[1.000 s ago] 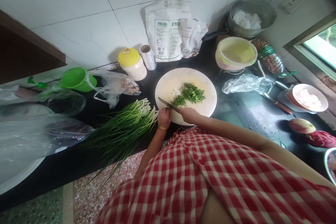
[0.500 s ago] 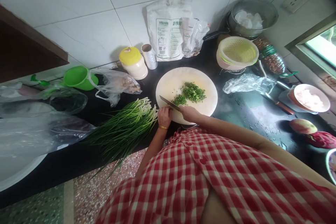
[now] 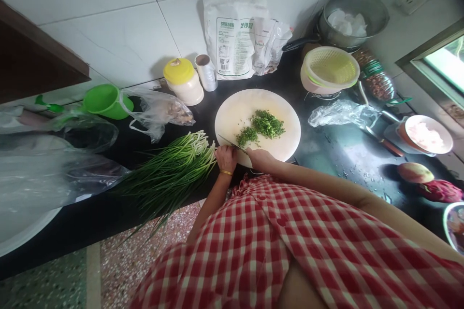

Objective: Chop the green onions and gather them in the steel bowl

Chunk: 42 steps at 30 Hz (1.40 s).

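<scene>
Right hand (image 3: 261, 160): closed round the knife's handle at the board's near edge.
Left hand (image 3: 226, 158): fingers curled over the board's near-left edge, close against the blade; from out here I can't tell what, if anything, is pinched beneath them.
Knife (image 3: 234, 144): above the near-left part of the board; long axis runs from the right hand toward the board's left edge, tip pointing left and slightly away from the person.
Change: half a second ago I saw more of the blade's flat; now it shows as a thin line, while both hands keep their places. I read that as a small tilt within the cutting, with little progress in it.
Chopped greens (image 3: 267, 124): larger heap right of the board's middle, smaller one nearer the blade; both look unchanged.
Board (image 3: 282, 147): round, near the counter's front edge.
Spring onions (image 3: 170, 169): left of the board, lying diagonally; white ends toward it, green tips over the counter's front edge.
Counter (image 3: 333, 154): yellow-lidded jar (image 3: 183, 82) beyond the board, toward the wall.
</scene>
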Each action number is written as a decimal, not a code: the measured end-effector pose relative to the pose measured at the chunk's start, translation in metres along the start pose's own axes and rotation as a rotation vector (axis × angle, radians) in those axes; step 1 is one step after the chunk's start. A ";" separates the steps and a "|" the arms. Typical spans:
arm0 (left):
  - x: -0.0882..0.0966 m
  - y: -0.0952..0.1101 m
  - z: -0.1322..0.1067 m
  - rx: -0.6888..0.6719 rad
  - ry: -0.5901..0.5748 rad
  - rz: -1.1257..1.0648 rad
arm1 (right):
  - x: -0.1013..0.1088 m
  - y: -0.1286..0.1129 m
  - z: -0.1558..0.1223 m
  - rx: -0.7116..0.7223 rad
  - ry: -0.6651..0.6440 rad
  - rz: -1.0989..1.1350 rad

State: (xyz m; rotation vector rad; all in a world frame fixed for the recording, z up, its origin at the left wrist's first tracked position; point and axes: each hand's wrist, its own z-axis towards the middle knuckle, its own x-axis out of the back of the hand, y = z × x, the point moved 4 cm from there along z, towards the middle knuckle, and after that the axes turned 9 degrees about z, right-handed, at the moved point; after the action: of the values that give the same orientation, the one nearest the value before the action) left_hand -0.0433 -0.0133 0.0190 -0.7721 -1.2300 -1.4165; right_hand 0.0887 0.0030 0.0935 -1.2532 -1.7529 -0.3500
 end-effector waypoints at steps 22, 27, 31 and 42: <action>0.013 0.003 -0.009 -0.104 -0.025 0.032 | 0.000 0.000 0.004 -0.035 0.003 -0.006; 0.006 -0.001 -0.009 -0.060 -0.013 0.005 | 0.005 0.002 -0.005 0.001 0.000 -0.025; -0.001 -0.003 -0.007 -0.022 0.013 0.006 | 0.000 -0.003 -0.006 0.012 -0.021 -0.038; -0.003 -0.004 -0.008 0.050 -0.020 -0.036 | 0.000 0.003 -0.008 0.027 -0.008 -0.011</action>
State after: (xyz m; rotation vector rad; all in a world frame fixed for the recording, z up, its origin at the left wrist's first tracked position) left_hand -0.0448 -0.0199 0.0130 -0.7351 -1.2952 -1.4048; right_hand 0.0948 -0.0007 0.0971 -1.2278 -1.7665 -0.3274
